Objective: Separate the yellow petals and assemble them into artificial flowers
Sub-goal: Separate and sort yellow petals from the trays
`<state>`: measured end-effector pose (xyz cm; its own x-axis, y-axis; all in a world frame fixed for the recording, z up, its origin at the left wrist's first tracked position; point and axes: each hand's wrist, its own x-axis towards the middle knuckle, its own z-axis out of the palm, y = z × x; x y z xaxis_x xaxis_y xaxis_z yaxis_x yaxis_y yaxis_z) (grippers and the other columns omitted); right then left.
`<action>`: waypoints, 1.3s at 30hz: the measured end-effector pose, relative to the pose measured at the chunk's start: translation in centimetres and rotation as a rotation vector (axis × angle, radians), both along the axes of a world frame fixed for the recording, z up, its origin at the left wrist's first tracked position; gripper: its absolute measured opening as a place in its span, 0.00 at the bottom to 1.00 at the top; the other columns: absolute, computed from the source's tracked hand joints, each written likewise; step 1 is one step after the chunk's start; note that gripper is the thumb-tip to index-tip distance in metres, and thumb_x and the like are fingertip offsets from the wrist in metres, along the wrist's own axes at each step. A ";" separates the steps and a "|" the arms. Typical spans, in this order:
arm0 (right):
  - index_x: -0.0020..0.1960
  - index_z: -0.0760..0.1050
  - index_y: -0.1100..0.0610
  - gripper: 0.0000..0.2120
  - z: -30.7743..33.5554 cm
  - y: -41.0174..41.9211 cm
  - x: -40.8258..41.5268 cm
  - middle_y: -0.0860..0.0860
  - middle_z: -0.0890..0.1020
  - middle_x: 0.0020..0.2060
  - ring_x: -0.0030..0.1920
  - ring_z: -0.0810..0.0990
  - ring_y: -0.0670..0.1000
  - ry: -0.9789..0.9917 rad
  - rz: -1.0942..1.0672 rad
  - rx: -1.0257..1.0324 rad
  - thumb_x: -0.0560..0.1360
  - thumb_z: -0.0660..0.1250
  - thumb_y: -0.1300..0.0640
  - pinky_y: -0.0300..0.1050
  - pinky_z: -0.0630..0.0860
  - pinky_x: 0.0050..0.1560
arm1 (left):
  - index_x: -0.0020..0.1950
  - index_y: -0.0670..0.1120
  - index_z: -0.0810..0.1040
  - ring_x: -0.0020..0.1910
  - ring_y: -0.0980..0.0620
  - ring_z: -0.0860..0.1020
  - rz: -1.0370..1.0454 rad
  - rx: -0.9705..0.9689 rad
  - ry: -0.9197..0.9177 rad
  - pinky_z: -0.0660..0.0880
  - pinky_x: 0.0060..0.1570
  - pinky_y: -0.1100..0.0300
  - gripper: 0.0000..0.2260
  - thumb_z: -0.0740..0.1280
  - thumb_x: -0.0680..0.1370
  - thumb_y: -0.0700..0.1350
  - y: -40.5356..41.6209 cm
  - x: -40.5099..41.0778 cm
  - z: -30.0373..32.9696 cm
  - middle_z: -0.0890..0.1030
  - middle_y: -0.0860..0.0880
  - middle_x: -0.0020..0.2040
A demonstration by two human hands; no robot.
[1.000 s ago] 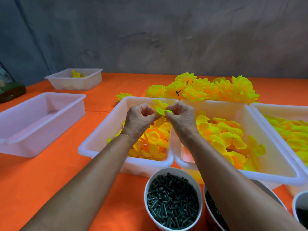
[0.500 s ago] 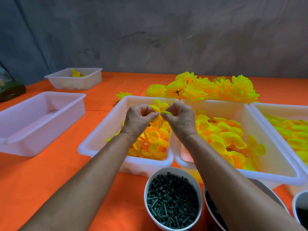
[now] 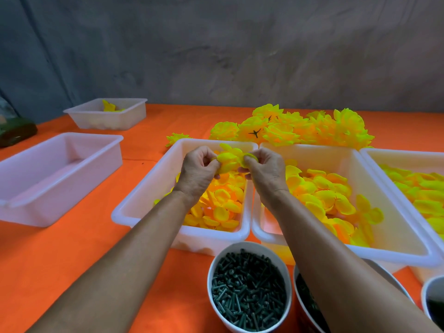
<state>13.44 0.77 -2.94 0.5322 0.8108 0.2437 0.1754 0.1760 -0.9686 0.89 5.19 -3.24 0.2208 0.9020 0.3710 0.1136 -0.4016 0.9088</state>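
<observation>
Currently the petal cluster [image 3: 229, 161] is held in the air between both hands, over the far end of the middle-left bin [image 3: 144, 203], at about 12 o'clock from the viewer. Left hand [image 3: 198, 175] pinches the cluster's left edge, fingers curled; right hand [image 3: 265, 174] pinches the right edge, with one petal lobe showing above its fingertips. Exact finger placement under the petals is hidden.

Handling judgement: petals look thin, soft and very light, likely fabric or thin plastic that bends freely. Little risk of breakage, but nested layers probably cling together, so a fingertip pinch at opposite rims and a gentle peel seems right. Too hard a pull could crease or tear near the centre hole.

Outward: loose petals [image 3: 221, 207] fill the bin below the hands. At 1 o'clock a second bin [image 3: 396, 234] holds more petals; at 3 o'clock a third bin [image 3: 374, 155] likewise. Finished flowers [image 3: 300, 129] lie piled at 12 to 1 o'clock on the orange table [image 3: 60, 260]. At 6 o'clock, a white cup [image 3: 287, 282] of dark green pegs [image 3: 247, 292]. At 9 o'clock, a white bin [image 3: 60, 174]; at 10 o'clock, a small bin [image 3: 108, 116] with a few yellow pieces.
</observation>
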 end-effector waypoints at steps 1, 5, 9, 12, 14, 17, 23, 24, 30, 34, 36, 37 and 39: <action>0.46 0.76 0.61 0.06 -0.1 0.0 0.0 0.59 0.79 0.39 0.37 0.79 0.54 -0.054 0.035 -0.012 0.73 0.65 0.69 0.42 0.75 0.35 | 0.38 0.40 0.72 0.26 0.57 0.72 0.003 0.004 0.009 0.66 0.24 0.70 0.08 0.67 0.75 0.33 0.0 -0.1 0.0 0.73 0.42 0.32; 0.49 0.81 0.63 0.09 -0.2 -0.3 -0.4 0.54 0.80 0.39 0.41 0.78 0.49 -0.271 0.122 -0.090 0.69 0.70 0.67 0.46 0.76 0.47 | 0.38 0.41 0.72 0.33 0.50 0.69 -0.011 -0.005 0.026 0.66 0.27 0.67 0.09 0.67 0.72 0.29 -0.1 -0.3 0.0 0.72 0.42 0.35; 0.49 0.81 0.66 0.07 -0.1 -0.3 -0.3 0.55 0.79 0.38 0.40 0.76 0.50 -0.276 0.130 -0.053 0.72 0.70 0.66 0.44 0.73 0.44 | 0.42 0.43 0.73 0.35 0.55 0.73 -0.097 -0.029 -0.022 0.70 0.31 0.68 0.10 0.71 0.71 0.31 -0.4 -0.2 0.2 0.78 0.43 0.38; 0.48 0.80 0.68 0.06 0.0 -0.5 -0.3 0.57 0.79 0.38 0.40 0.78 0.53 -0.252 0.132 -0.017 0.74 0.68 0.65 0.46 0.75 0.44 | 0.44 0.43 0.74 0.34 0.58 0.76 -0.121 -0.051 -0.066 0.72 0.32 0.69 0.11 0.73 0.70 0.32 -0.5 -0.2 0.2 0.80 0.45 0.39; 0.48 0.80 0.68 0.07 0.0 -0.5 -0.3 0.58 0.80 0.38 0.39 0.78 0.53 -0.232 0.146 -0.006 0.75 0.67 0.65 0.45 0.76 0.41 | 0.43 0.45 0.74 0.35 0.57 0.77 -0.129 -0.056 -0.061 0.73 0.33 0.68 0.12 0.74 0.69 0.32 -0.4 -0.2 0.1 0.81 0.47 0.38; 0.46 0.80 0.66 0.07 0.0 -0.3 -0.3 0.58 0.79 0.36 0.35 0.78 0.54 -0.298 0.144 -0.040 0.76 0.66 0.63 0.42 0.75 0.37 | 0.41 0.48 0.74 0.33 0.57 0.77 -0.063 -0.060 -0.038 0.74 0.34 0.65 0.12 0.74 0.69 0.33 -0.1 -0.2 0.0 0.81 0.49 0.35; 0.47 0.80 0.65 0.09 -0.3 0.7 -0.2 0.64 0.82 0.42 0.46 0.79 0.64 -0.382 -0.103 -0.051 0.77 0.65 0.60 0.57 0.75 0.49 | 0.39 0.50 0.73 0.34 0.51 0.74 0.112 0.014 0.012 0.69 0.31 0.62 0.14 0.69 0.71 0.31 0.5 0.0 -0.2 0.78 0.48 0.34; 0.47 0.81 0.65 0.10 -0.4 0.8 -0.3 0.63 0.82 0.42 0.46 0.79 0.63 -0.408 -0.126 -0.057 0.77 0.64 0.59 0.55 0.74 0.48 | 0.39 0.50 0.73 0.34 0.51 0.73 0.120 0.019 0.019 0.68 0.31 0.62 0.14 0.68 0.70 0.30 0.6 0.0 -0.2 0.77 0.48 0.34; 0.49 0.80 0.65 0.10 -0.3 0.7 0.0 0.63 0.82 0.44 0.47 0.77 0.61 -0.396 -0.206 -0.079 0.78 0.63 0.60 0.45 0.63 0.43 | 0.40 0.46 0.72 0.36 0.50 0.71 0.157 0.043 0.012 0.69 0.34 0.59 0.12 0.67 0.69 0.29 0.6 0.7 -0.3 0.74 0.47 0.35; 0.48 0.80 0.65 0.10 -0.4 0.6 -0.1 0.63 0.82 0.43 0.45 0.77 0.60 -0.388 -0.178 -0.067 0.78 0.64 0.60 0.47 0.67 0.45 | 0.43 0.42 0.73 0.36 0.51 0.71 0.186 0.077 -0.021 0.70 0.37 0.56 0.08 0.69 0.71 0.32 0.7 0.6 -0.4 0.75 0.46 0.36; 0.48 0.80 0.65 0.09 -0.3 0.6 -0.2 0.63 0.82 0.43 0.46 0.79 0.61 -0.380 -0.118 -0.054 0.77 0.64 0.60 0.52 0.73 0.49 | 0.43 0.41 0.74 0.37 0.50 0.72 0.185 0.091 -0.036 0.72 0.38 0.54 0.06 0.70 0.72 0.34 0.6 0.5 -0.3 0.75 0.45 0.37; 0.49 0.81 0.65 0.09 -0.3 0.6 -0.3 0.63 0.82 0.43 0.46 0.79 0.60 -0.376 -0.077 -0.042 0.77 0.65 0.61 0.54 0.74 0.50 | 0.44 0.40 0.74 0.37 0.49 0.72 0.185 0.094 -0.050 0.72 0.38 0.53 0.05 0.70 0.73 0.35 0.5 0.4 -0.2 0.76 0.44 0.38; 0.51 0.81 0.64 0.08 -0.4 0.4 -0.5 0.58 0.82 0.41 0.43 0.77 0.54 -0.396 0.000 -0.023 0.75 0.66 0.64 0.49 0.75 0.48 | 0.45 0.38 0.75 0.37 0.47 0.73 0.193 0.095 -0.084 0.74 0.36 0.52 0.04 0.69 0.73 0.34 0.4 0.4 -0.2 0.77 0.41 0.38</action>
<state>12.89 1.20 -3.35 0.4005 0.8187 0.4115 0.5359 0.1550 -0.8299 1.26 5.59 -3.42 0.0121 0.8845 0.4664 0.1226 -0.4642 0.8772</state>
